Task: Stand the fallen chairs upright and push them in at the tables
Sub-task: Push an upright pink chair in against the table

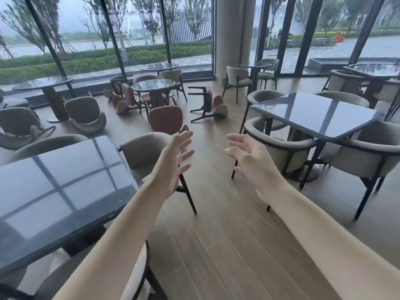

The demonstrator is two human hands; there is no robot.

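A: Hand state?
B: Left hand [173,163] and right hand [249,161] both raised, fingers spread, holding nothing. They hang over the aisle, palms roughly facing each other.
A: Nearest target?
B: Fallen rust-brown chair [208,105] at 12 o'clock, well apart from both hands. It lies on its side: legs point toward 9 o'clock, backrest on the floor toward 3. Seat plane stands near vertical.
A: Which hand leads?
B: My call: the right is slightly nearer the backrest end, the left nearer the legs. Probably tip it up about the floor-side legs.
A: Others?
B: More down around the round glass table [153,85] at 11 o'clock, and a grey tub chair [86,114] tipped over at 10.
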